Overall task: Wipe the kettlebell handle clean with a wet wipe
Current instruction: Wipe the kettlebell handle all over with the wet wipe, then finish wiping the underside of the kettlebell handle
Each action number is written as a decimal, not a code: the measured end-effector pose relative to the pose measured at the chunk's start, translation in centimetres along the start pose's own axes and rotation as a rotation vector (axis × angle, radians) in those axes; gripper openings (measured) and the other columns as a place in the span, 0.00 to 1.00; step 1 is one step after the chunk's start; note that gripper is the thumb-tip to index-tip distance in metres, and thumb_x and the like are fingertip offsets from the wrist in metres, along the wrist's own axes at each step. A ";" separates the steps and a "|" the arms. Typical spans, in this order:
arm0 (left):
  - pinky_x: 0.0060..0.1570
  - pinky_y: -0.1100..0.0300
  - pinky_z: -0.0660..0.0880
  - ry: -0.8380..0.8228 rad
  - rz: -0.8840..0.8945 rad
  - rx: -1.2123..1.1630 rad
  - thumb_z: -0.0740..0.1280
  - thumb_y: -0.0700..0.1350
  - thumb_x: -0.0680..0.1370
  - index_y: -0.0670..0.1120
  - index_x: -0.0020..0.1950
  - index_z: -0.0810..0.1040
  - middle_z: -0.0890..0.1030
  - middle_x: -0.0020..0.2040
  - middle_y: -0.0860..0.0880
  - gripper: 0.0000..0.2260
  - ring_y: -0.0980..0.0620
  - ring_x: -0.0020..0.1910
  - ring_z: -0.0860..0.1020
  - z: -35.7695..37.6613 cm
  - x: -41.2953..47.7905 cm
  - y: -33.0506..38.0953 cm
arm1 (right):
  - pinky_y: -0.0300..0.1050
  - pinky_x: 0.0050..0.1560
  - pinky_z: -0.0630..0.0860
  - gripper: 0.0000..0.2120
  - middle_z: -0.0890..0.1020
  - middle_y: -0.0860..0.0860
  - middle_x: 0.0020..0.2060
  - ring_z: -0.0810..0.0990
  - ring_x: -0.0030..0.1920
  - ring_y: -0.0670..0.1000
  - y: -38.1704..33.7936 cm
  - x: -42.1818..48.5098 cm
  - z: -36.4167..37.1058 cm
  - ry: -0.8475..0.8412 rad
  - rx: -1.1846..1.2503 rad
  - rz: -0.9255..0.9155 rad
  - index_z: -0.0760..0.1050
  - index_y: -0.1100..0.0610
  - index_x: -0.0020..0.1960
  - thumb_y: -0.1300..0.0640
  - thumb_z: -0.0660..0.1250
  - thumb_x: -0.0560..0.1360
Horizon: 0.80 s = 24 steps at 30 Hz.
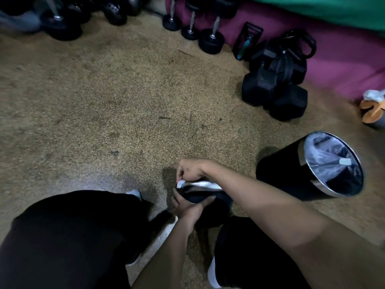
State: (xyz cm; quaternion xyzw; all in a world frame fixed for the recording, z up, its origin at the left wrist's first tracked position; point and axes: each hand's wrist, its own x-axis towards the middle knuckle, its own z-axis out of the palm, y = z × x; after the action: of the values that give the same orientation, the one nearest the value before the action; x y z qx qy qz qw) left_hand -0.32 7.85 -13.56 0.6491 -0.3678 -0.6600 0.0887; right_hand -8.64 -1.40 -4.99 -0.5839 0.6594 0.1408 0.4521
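On my head camera feed, the kettlebell (210, 207) sits on the speckled floor (125, 101) low in the middle of the picture, between the person's two black-trousered legs (68, 232).

The right hand (192, 170) reaches in from the lower right and hovers over the far-left end of the shiny handle (203, 185). Its fingers (183, 174) are curled downward and pinch a small white wet wipe (180, 183) against that end of the handle.

The left hand (186, 207) comes up from below and grips the kettlebell's dark body just under the handle. Its fingers wrap the left side and the thumb lies across the top.

Just to the right of the kettlebell stands a black bin (279, 178) with a silver rim and a clear liner. A pale scrap lies inside it.

Further off, hex dumbbells (260, 88) are piled near a magenta mat (343, 65). Round dumbbells (211, 39) line the far edge of the floor.

The picture is slightly blurred, so I can't tell how far the wipe wraps around the handle.
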 end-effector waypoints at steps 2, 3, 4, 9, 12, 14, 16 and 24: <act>0.82 0.51 0.56 -0.060 0.023 -0.027 0.87 0.53 0.68 0.48 0.89 0.44 0.48 0.89 0.45 0.64 0.44 0.88 0.51 0.0 0.4 0.0 | 0.34 0.32 0.68 0.13 0.83 0.55 0.52 0.75 0.43 0.48 -0.1 -0.5 -0.4 0.015 -0.064 -0.020 0.81 0.60 0.54 0.66 0.62 0.74; 0.83 0.51 0.56 -0.059 0.022 -0.027 0.87 0.53 0.68 0.48 0.89 0.44 0.47 0.89 0.44 0.64 0.44 0.88 0.50 0.0 0.4 -0.1 | 0.35 0.31 0.68 0.13 0.84 0.55 0.51 0.76 0.43 0.48 -0.2 -0.8 -0.7 0.022 -0.084 -0.027 0.81 0.60 0.53 0.66 0.61 0.73; 0.83 0.51 0.56 -0.062 0.027 -0.037 0.87 0.53 0.68 0.48 0.89 0.44 0.47 0.89 0.44 0.64 0.44 0.88 0.50 -0.1 0.4 -0.2 | 0.35 0.33 0.69 0.14 0.84 0.54 0.50 0.77 0.42 0.48 -0.3 -0.9 -1.0 0.021 -0.069 -0.034 0.82 0.59 0.52 0.67 0.61 0.73; 0.81 0.53 0.58 -0.024 0.021 0.022 0.87 0.53 0.68 0.49 0.89 0.45 0.49 0.89 0.43 0.63 0.43 0.88 0.53 0.0 0.1 -0.2 | 0.29 0.26 0.68 0.18 0.84 0.48 0.44 0.75 0.35 0.44 0.1 -0.9 -1.2 -0.008 0.006 -0.018 0.84 0.53 0.50 0.68 0.59 0.71; 0.81 0.52 0.59 -0.023 0.017 0.031 0.86 0.53 0.69 0.48 0.89 0.44 0.47 0.89 0.44 0.63 0.42 0.88 0.52 0.1 0.4 -0.5 | 0.34 0.32 0.69 0.17 0.85 0.53 0.49 0.76 0.39 0.47 0.9 -0.7 -0.3 0.024 0.072 0.029 0.83 0.56 0.51 0.68 0.59 0.73; 0.81 0.51 0.59 -0.030 0.005 0.054 0.86 0.54 0.69 0.48 0.89 0.43 0.46 0.89 0.44 0.64 0.42 0.88 0.51 0.0 0.3 -0.4 | 0.33 0.30 0.69 0.16 0.84 0.54 0.50 0.77 0.41 0.49 1.1 -0.8 -0.1 0.044 0.069 0.071 0.82 0.57 0.52 0.68 0.59 0.73; 0.81 0.51 0.59 -0.037 -0.011 0.066 0.86 0.54 0.69 0.49 0.89 0.42 0.46 0.89 0.44 0.64 0.42 0.88 0.51 -0.1 0.3 -0.4 | 0.28 0.24 0.68 0.16 0.84 0.54 0.51 0.77 0.41 0.49 0.7 -1.0 -0.4 0.045 0.016 0.070 0.82 0.58 0.53 0.68 0.59 0.73; 0.82 0.52 0.62 0.015 -0.052 0.088 0.89 0.55 0.62 0.49 0.88 0.53 0.57 0.86 0.43 0.64 0.44 0.86 0.59 0.4 0.9 -1.1 | 0.41 0.45 0.78 0.11 0.85 0.55 0.45 0.82 0.47 0.55 -2.5 -2.2 0.4 -0.004 -0.311 -0.102 0.83 0.55 0.49 0.61 0.65 0.70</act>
State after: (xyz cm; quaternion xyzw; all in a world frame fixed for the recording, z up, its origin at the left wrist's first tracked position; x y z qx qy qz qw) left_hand -0.45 8.23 -14.99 0.6666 -0.3788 -0.6404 0.0457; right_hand -6.43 -0.46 -2.68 -0.6794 0.5983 0.2192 0.3640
